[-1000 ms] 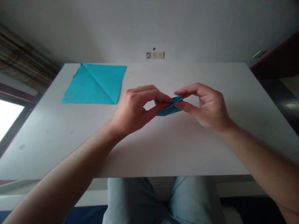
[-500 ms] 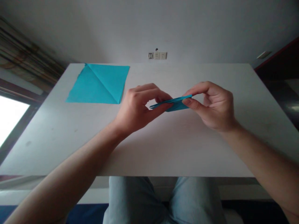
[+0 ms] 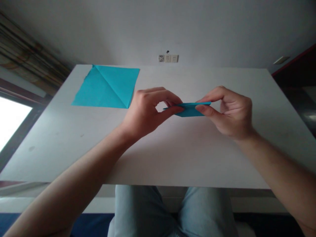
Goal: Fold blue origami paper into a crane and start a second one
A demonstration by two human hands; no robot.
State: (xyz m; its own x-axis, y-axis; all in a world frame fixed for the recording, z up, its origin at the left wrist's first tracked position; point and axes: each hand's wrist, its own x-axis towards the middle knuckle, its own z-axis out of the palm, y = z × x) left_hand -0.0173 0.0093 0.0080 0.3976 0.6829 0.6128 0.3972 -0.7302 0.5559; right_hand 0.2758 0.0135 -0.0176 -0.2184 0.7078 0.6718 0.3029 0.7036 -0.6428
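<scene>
A small folded piece of blue paper is held flat just above the white table, between both hands. My left hand pinches its left end with thumb and fingertips. My right hand pinches its right end the same way. The paper lies nearly edge-on to the camera, so its folds are hard to make out.
A larger blue paper square with a diagonal crease lies flat at the table's far left corner. A wall with a row of sockets stands behind the table. My knees in light jeans show below the near edge.
The folded paper has turned from a bunched, tilted shape to a flat, nearly level one. My right hand has shifted rightward along it, and both pinches have moved apart.
</scene>
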